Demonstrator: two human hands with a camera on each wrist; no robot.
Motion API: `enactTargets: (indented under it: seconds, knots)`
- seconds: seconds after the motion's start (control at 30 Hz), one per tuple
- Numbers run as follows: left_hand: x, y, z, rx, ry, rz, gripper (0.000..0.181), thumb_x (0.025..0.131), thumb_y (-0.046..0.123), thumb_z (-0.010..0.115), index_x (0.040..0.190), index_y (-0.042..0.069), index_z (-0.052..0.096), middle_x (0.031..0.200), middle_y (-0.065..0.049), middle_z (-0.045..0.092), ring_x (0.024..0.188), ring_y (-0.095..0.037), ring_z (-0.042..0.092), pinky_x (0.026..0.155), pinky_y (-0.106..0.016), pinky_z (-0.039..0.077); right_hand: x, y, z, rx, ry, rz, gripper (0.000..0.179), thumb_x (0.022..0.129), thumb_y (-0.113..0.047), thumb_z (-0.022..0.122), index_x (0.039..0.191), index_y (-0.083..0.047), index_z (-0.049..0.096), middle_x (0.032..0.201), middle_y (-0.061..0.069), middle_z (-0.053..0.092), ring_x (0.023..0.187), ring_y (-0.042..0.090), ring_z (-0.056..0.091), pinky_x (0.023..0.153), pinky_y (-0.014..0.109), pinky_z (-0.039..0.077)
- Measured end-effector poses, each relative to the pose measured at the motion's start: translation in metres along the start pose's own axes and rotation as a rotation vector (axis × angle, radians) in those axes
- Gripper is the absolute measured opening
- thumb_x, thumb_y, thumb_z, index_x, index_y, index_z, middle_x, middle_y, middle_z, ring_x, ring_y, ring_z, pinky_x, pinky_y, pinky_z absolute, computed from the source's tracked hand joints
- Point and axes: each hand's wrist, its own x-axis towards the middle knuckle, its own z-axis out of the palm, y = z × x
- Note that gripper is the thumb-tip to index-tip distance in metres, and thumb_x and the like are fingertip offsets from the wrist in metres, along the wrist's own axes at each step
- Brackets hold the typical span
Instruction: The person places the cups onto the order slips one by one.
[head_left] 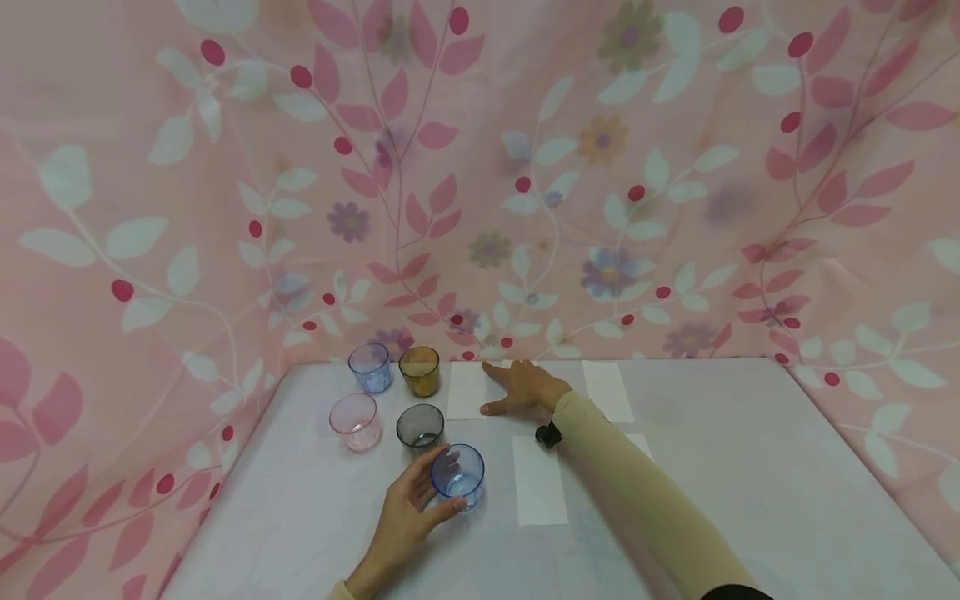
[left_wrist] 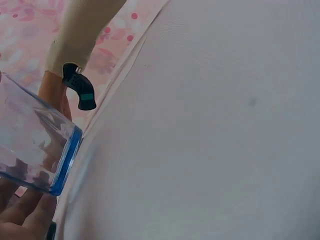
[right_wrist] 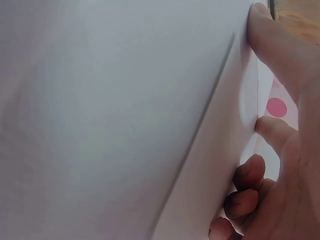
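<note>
Pink floral fabric (head_left: 555, 125) backs a white-covered bench (head_left: 720, 467) as a person works among glasses and paper. The right sleeve (head_left: 637, 492) slants across the bench, and a dropped elbow could nudge paper askew. With twelve at the far edge, the left hand (head_left: 407, 510) sits at eight o'clock from the blue glass (head_left: 459, 475), thumb and fingers curled around its side; whether its base touches the bench is unclear. The right hand (head_left: 528, 390), at one o'clock from that glass, grips nothing, thumb and forefinger spread onto a paper sheet (head_left: 465, 392) at twelve; a sideways push would likely skew it. A near sheet (head_left: 540, 483) lies at three, a far sheet (head_left: 609, 392) at two, a half-hidden sheet (head_left: 641, 443) beyond the sleeve. The pink glass (head_left: 357, 425) stands at ten, the amber glass (head_left: 420, 375) at eleven, the light-blue glass (head_left: 371, 371) and closer grey glass (head_left: 418, 427) between them. That grey neighbour looks the chief hazard: fingers crowd the gap, so a careless swing could clip it, while smooth sides could slip from a slack grip.
</note>
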Motion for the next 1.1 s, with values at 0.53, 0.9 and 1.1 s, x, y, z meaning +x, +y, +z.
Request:
enactTargets:
  seconds: [0.53, 0.9, 1.1]
  knots:
    - [0.037, 0.066, -0.045, -0.044, -0.008, 0.143, 0.074, 0.091, -0.006, 0.077, 0.157, 0.0, 0.044, 0.153, -0.029, 0.053, 0.135, -0.019, 0.062, 0.107, -0.026, 0.055, 0.0, 0.003, -0.001, 0.001, -0.022, 0.008, 0.1, 0.089, -0.08, 0.065, 0.169, -0.038, 0.023, 0.155, 0.024, 0.05, 0.141, 0.039, 0.052, 0.115, 0.061, 0.047]
    - [0.082, 0.093, -0.088, 0.003, -0.043, 0.161, 0.071, 0.093, -0.006, 0.075, 0.158, 0.003, 0.046, 0.153, -0.028, 0.054, 0.134, -0.027, 0.063, 0.102, -0.026, 0.059, 0.0, 0.001, -0.003, 0.0, -0.025, 0.02, 0.099, 0.088, -0.078, 0.067, 0.169, -0.04, 0.024, 0.149, 0.022, 0.053, 0.134, 0.035, 0.054, 0.113, 0.057, 0.049]
    - [0.104, 0.093, -0.098, 0.016, -0.109, 0.086, 0.07, 0.097, 0.001, 0.074, 0.16, 0.006, 0.043, 0.157, -0.024, 0.052, 0.136, -0.031, 0.061, 0.101, -0.026, 0.059, 0.003, 0.003, 0.002, -0.003, -0.028, 0.014, 0.099, 0.088, -0.078, 0.067, 0.169, -0.039, 0.025, 0.148, 0.025, 0.053, 0.133, 0.036, 0.055, 0.112, 0.056, 0.049]
